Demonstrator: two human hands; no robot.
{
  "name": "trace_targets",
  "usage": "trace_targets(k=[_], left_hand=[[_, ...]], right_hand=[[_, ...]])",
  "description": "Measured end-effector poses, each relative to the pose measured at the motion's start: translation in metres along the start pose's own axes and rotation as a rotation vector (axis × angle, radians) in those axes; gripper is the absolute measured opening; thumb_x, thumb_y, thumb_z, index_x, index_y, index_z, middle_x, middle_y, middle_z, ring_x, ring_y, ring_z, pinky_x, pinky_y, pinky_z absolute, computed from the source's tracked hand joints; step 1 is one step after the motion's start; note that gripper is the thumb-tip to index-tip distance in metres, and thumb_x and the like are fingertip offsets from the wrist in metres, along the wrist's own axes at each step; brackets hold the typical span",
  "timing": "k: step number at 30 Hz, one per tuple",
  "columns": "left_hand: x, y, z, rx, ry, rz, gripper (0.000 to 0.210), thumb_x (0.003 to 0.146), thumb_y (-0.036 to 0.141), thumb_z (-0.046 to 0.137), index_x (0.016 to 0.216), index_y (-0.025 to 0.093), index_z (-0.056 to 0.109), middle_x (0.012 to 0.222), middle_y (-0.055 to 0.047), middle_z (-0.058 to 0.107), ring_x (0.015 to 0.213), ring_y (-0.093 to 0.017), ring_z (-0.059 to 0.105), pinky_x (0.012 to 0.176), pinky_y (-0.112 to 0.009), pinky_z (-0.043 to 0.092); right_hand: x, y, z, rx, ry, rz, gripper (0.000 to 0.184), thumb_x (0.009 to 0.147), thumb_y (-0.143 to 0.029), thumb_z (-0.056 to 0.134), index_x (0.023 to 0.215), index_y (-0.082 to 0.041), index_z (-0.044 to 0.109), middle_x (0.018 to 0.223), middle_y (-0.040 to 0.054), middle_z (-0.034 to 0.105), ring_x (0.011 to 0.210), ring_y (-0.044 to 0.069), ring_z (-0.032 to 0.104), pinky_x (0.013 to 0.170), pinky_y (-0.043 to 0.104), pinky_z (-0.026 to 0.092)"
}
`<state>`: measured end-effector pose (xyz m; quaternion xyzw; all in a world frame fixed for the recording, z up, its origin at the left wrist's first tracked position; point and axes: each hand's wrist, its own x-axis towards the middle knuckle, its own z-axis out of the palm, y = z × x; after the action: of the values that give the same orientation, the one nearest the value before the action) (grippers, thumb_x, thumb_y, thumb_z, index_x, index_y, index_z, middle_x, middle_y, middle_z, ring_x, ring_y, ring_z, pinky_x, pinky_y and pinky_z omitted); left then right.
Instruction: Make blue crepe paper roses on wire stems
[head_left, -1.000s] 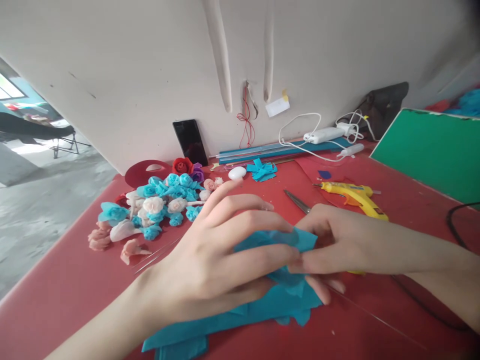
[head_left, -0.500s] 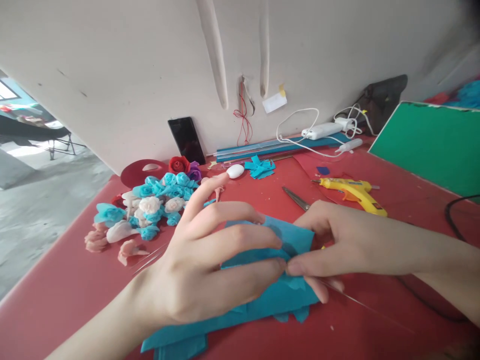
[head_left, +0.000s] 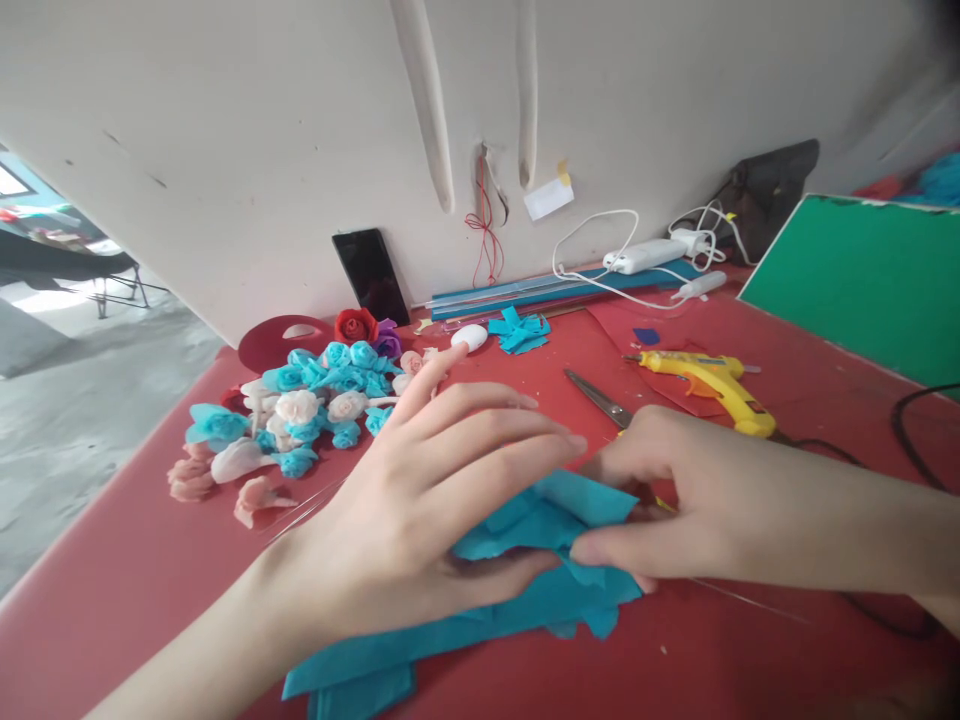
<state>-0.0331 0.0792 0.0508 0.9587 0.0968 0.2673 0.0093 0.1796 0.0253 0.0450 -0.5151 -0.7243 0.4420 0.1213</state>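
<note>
A small piece of blue crepe paper [head_left: 525, 520] is between my hands, partly hidden by fingers. My right hand [head_left: 675, 500] pinches its right end between thumb and fingers, and a thin wire [head_left: 750, 600] sticks out beyond that hand. My left hand [head_left: 420, 490] curves over the paper's left side, thumb below and long fingers above, with the index finger stretched forward. Larger folded sheets of blue crepe paper [head_left: 360, 660] lie on the table beneath. Scissors [head_left: 596, 397] lie just past my right hand, their handles hidden.
Blue, white and pink paper flowers [head_left: 300, 410] are heaped at the left. A yellow glue gun [head_left: 712, 385] lies right, its black cord trailing. Behind are a phone [head_left: 371, 275], a white oval object [head_left: 469, 338], blue strips [head_left: 517, 330], a power strip [head_left: 649, 256] and a green board [head_left: 862, 290].
My left fingers have lifted and moved forward, away from the right thumb, while its thumb stays low by the paper. The small paper is now more folded and tilted. My right hand still pinches it.
</note>
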Motion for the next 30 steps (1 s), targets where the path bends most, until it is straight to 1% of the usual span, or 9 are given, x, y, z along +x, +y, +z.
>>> trace_targets(k=[4, 9, 13, 16, 18, 19, 22, 25, 30], left_hand=[[0.0013, 0.0031, 0.0029, -0.025, -0.017, -0.039, 0.038, 0.075, 0.027, 0.064, 0.109, 0.016, 0.053, 0.095, -0.004, 0.069, 0.096, -0.018, 0.060, 0.109, -0.043, 0.022], [0.0011, 0.0035, 0.0047, -0.056, 0.019, 0.001, 0.025, 0.076, 0.020, 0.064, 0.098, 0.016, 0.054, 0.079, -0.001, 0.067, 0.082, -0.014, 0.060, 0.105, -0.046, 0.029], [0.0005, 0.0026, 0.0054, -0.054, 0.015, 0.031, 0.013, 0.076, 0.015, 0.062, 0.087, 0.018, 0.055, 0.075, 0.001, 0.066, 0.077, -0.014, 0.060, 0.100, -0.046, 0.034], [0.0011, 0.0021, 0.0055, -0.040, 0.008, 0.034, 0.004, 0.077, 0.019, 0.061, 0.078, 0.017, 0.057, 0.075, 0.000, 0.066, 0.073, -0.014, 0.059, 0.100, -0.045, 0.033], [0.0012, 0.0019, 0.0057, -0.032, 0.004, 0.039, 0.002, 0.078, 0.018, 0.060, 0.076, 0.018, 0.059, 0.074, 0.000, 0.065, 0.072, -0.013, 0.059, 0.100, -0.045, 0.033], [0.0010, 0.0020, 0.0059, -0.031, 0.004, 0.036, 0.002, 0.078, 0.017, 0.059, 0.079, 0.018, 0.060, 0.075, 0.001, 0.065, 0.073, -0.013, 0.058, 0.100, -0.045, 0.032], [-0.0008, 0.0026, 0.0065, -0.037, 0.016, 0.019, 0.019, 0.076, 0.011, 0.060, 0.091, 0.022, 0.062, 0.079, 0.002, 0.065, 0.077, -0.013, 0.057, 0.103, -0.050, 0.027], [-0.0028, 0.0026, 0.0066, -0.032, 0.009, 0.021, 0.018, 0.078, 0.012, 0.058, 0.091, 0.024, 0.064, 0.083, 0.001, 0.065, 0.080, -0.014, 0.057, 0.105, -0.055, 0.021], [-0.0044, 0.0021, 0.0054, -0.007, 0.070, 0.036, 0.015, 0.078, 0.013, 0.057, 0.082, 0.025, 0.066, 0.078, 0.001, 0.064, 0.078, -0.014, 0.057, 0.104, -0.053, 0.029]], right_hand=[[-0.0011, 0.0038, 0.0028, -0.141, 0.050, 0.017, 0.042, 0.078, -0.057, 0.053, 0.063, -0.018, 0.054, 0.059, -0.0021, 0.050, 0.051, 0.008, 0.041, 0.040, 0.020, 0.026], [0.0018, 0.0020, 0.0009, -0.105, -0.014, -0.033, 0.040, 0.081, -0.051, 0.051, 0.060, -0.017, 0.050, 0.051, -0.0056, 0.041, 0.048, 0.006, 0.036, 0.042, 0.020, 0.023], [0.0040, 0.0001, -0.0014, -0.079, -0.032, -0.040, 0.034, 0.082, -0.048, 0.051, 0.066, -0.018, 0.054, 0.052, -0.0058, 0.043, 0.051, 0.006, 0.038, 0.044, 0.020, 0.025], [0.0042, -0.0019, -0.0034, -0.053, -0.046, -0.051, 0.034, 0.082, -0.045, 0.052, 0.062, -0.017, 0.051, 0.052, -0.0055, 0.044, 0.050, 0.006, 0.039, 0.044, 0.020, 0.024], [0.0038, -0.0029, -0.0045, -0.031, -0.051, -0.054, 0.033, 0.082, -0.043, 0.052, 0.062, -0.018, 0.052, 0.054, -0.0049, 0.049, 0.051, 0.007, 0.041, 0.045, 0.020, 0.025], [0.0035, -0.0032, -0.0050, -0.018, -0.052, -0.053, 0.031, 0.083, -0.042, 0.052, 0.063, -0.018, 0.053, 0.057, -0.0045, 0.053, 0.053, 0.007, 0.043, 0.045, 0.020, 0.027], [0.0026, -0.0030, -0.0055, 0.003, -0.054, -0.034, 0.033, 0.083, -0.045, 0.050, 0.063, -0.019, 0.053, 0.061, -0.0034, 0.059, 0.057, 0.009, 0.048, 0.048, 0.019, 0.031], [0.0025, -0.0025, -0.0047, 0.017, -0.066, -0.022, 0.035, 0.083, -0.047, 0.051, 0.061, -0.019, 0.052, 0.060, -0.0036, 0.058, 0.058, 0.009, 0.050, 0.049, 0.019, 0.033], [0.0041, -0.0042, -0.0055, 0.148, -0.145, 0.038, 0.025, 0.083, -0.043, 0.053, 0.074, -0.020, 0.057, 0.060, -0.0052, 0.060, 0.056, 0.008, 0.051, 0.049, 0.018, 0.035]])
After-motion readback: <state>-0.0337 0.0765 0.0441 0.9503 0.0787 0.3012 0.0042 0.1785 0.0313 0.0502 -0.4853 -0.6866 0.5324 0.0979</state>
